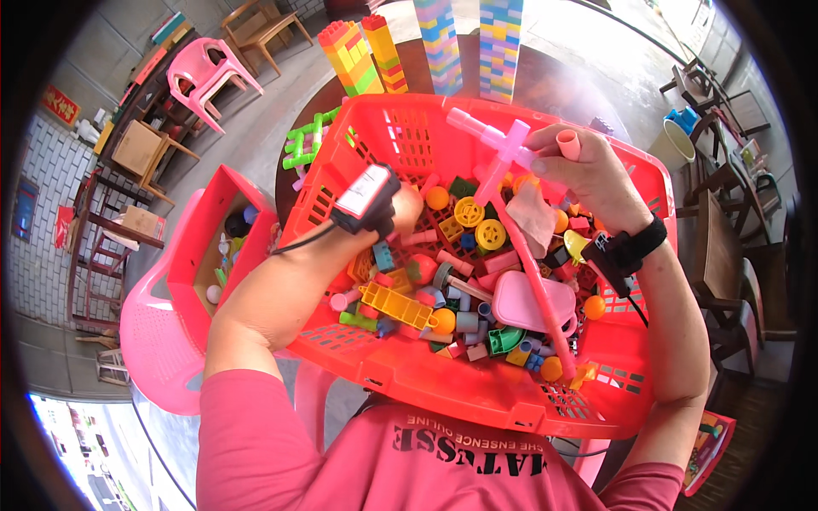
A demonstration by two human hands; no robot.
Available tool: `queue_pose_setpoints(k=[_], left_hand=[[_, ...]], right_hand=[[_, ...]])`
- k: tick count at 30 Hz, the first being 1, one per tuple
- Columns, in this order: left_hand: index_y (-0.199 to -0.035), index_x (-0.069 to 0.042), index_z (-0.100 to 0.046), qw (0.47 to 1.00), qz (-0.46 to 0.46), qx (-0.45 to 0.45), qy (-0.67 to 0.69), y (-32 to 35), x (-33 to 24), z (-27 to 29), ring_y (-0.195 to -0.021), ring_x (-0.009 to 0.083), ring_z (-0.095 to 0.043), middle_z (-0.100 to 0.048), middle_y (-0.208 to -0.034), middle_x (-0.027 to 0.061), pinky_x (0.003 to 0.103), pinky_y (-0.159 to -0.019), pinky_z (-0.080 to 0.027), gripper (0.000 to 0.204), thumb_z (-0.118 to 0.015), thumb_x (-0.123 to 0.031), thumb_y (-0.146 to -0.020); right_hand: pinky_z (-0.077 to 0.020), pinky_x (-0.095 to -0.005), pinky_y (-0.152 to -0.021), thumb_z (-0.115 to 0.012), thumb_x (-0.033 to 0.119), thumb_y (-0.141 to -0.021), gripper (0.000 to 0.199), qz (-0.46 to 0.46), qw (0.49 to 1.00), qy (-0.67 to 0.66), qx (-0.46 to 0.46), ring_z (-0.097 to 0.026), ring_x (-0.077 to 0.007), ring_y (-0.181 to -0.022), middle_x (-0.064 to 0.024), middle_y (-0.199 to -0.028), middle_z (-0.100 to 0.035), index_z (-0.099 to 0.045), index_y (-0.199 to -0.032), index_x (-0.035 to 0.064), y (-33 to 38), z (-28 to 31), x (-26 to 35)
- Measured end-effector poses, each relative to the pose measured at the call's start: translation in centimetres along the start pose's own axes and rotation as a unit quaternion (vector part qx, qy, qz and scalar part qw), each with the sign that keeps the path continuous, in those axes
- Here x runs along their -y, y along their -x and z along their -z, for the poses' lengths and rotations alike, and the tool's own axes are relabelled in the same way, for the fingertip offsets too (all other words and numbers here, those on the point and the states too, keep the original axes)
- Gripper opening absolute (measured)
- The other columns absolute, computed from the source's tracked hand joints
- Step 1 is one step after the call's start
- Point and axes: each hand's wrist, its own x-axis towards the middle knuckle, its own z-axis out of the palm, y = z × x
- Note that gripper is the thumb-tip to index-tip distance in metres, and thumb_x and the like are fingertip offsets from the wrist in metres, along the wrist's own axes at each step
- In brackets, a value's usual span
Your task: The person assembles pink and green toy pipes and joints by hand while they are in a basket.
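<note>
My right hand (596,175) is closed on a toy made of joined pink plastic tubes (509,153), raised over the far right part of a red plastic basket (477,383). A short salmon-pink tube (567,145) stands up at its fingers. One long pink tube (538,294) slants down toward the basket's near right side. My left hand (406,210) reaches down among the loose toys at the left; its fingers are hidden. Around it lie yellow wheels (469,212), an orange ball (437,198) and a red strawberry-shaped piece (421,269). A yellow-orange truck-bed piece (398,305) and a pink lidded case (534,301) lie nearer me.
Block towers in yellow-red (350,58) and pastel colours (500,51) stand on the dark round table (558,72) beyond the basket. Green lattice pieces (308,140) sit at its left. A red box of toys (200,243) rests on a pink chair (153,315).
</note>
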Motion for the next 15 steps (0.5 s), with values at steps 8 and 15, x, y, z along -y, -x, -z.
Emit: queue_pose_setpoints(k=[8, 15], left_hand=[[-0.081, -0.004, -0.070, 0.990, -0.032, -0.088, 0.110, -1.1, -3.1, -1.7, -0.079, 0.0341, -0.066, -0.067, -0.078, 0.0170, 0.046, -0.068, -0.052, 0.030, -0.064, -0.033, -0.075], [-0.079, -0.003, -0.068, 0.989, -0.027, -0.090, 0.112, -1.8, -2.5, -2.9, -0.077, 0.0347, -0.065, -0.066, -0.077, 0.0174, 0.046, -0.066, -0.052, 0.029, -0.061, -0.031, -0.077]], right_hand=[[-0.0453, -0.0197, -0.060, -0.064, 0.002, -0.080, 0.028, -0.035, 0.997, -0.040, 0.059, -0.053, -0.0033, -0.074, 0.0021, -0.087, -0.059, -0.064, -0.108, 0.0008, 0.5, 0.0, 0.8], [-0.0470, -0.0236, -0.061, -0.067, 0.008, -0.078, 0.024, -0.026, 0.999, -0.017, 0.040, -0.056, -0.0064, -0.072, -0.0011, -0.083, -0.063, -0.065, -0.101, 0.0003, 0.5, -0.1, 0.5]])
